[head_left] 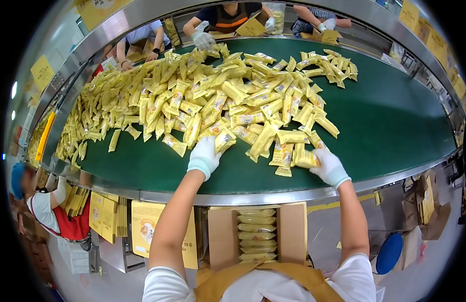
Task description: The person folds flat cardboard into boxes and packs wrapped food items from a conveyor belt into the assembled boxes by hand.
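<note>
Over the near part of the green conveyor belt [394, 136], my left hand [204, 157] in a white glove is closed on a yellow snack packet [224, 141]. My gloved right hand [330, 168], slightly blurred, grips another yellow packet [307, 158] by its right end. Beside that one, a packet [282, 153] lies with its printed side up. A large pile of the same packets [192, 90] spreads across the belt beyond both hands. Below the belt's edge, close to my body, an open cardboard box [224, 236] holds a row of packets [256, 228].
Co-workers stand across the belt; one gloved hand [203, 40] reaches into the pile. Another person [52, 206] in a red apron is at the left. Flat yellow cartons [104, 214] stand below the metal rim [243, 199]. A blue stool [389, 253] is at lower right.
</note>
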`<action>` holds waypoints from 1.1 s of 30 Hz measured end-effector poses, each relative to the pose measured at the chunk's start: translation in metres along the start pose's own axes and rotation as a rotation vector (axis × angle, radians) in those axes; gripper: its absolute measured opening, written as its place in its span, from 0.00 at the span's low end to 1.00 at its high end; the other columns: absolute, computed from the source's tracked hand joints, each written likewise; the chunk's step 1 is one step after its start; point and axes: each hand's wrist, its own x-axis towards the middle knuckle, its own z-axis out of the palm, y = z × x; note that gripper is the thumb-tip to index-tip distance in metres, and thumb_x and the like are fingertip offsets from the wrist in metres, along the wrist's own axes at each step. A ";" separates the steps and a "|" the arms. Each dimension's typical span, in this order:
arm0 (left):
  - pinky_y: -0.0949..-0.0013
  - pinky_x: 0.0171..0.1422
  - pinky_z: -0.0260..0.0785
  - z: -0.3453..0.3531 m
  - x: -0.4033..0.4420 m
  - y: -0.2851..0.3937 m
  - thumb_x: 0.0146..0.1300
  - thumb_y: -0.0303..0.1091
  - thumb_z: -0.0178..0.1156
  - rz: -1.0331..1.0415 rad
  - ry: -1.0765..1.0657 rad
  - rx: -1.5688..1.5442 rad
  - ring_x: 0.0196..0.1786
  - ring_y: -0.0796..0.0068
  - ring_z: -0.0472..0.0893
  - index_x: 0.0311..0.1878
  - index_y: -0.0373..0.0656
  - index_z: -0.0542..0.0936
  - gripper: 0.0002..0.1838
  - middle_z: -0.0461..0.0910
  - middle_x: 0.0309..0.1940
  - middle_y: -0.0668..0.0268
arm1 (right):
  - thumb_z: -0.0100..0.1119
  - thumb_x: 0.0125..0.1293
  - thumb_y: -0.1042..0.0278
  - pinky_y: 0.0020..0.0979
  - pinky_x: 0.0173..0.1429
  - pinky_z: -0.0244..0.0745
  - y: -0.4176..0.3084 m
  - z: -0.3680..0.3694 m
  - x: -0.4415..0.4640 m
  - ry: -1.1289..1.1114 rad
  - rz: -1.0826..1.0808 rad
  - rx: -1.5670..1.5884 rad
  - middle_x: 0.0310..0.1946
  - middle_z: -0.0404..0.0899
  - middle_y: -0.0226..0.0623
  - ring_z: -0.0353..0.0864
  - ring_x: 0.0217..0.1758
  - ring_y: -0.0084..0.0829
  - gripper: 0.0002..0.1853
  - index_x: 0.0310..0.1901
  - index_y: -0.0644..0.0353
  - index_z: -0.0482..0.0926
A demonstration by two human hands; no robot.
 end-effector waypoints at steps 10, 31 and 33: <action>0.54 0.57 0.78 0.023 0.024 0.009 0.57 0.42 0.72 -0.248 -0.250 0.121 0.52 0.51 0.85 0.60 0.45 0.71 0.30 0.85 0.48 0.52 | 0.73 0.53 0.67 0.44 0.55 0.79 -0.002 0.034 0.110 0.019 -0.018 -0.054 0.45 0.84 0.48 0.84 0.50 0.51 0.27 0.56 0.55 0.76; 0.55 0.64 0.66 0.008 -0.058 -0.014 0.49 0.69 0.71 0.169 -0.124 0.189 0.62 0.54 0.74 0.75 0.36 0.62 0.60 0.74 0.57 0.55 | 0.84 0.33 0.39 0.45 0.64 0.67 -0.005 0.040 -0.034 0.080 0.013 -0.358 0.57 0.74 0.48 0.73 0.58 0.48 0.65 0.71 0.69 0.62; 0.56 0.67 0.64 0.007 -0.061 -0.015 0.50 0.68 0.70 0.180 -0.121 0.186 0.63 0.55 0.73 0.75 0.36 0.61 0.59 0.74 0.57 0.55 | 0.84 0.27 0.34 0.43 0.65 0.66 -0.013 0.029 -0.024 -0.018 0.033 -0.452 0.55 0.75 0.47 0.72 0.59 0.47 0.68 0.69 0.69 0.64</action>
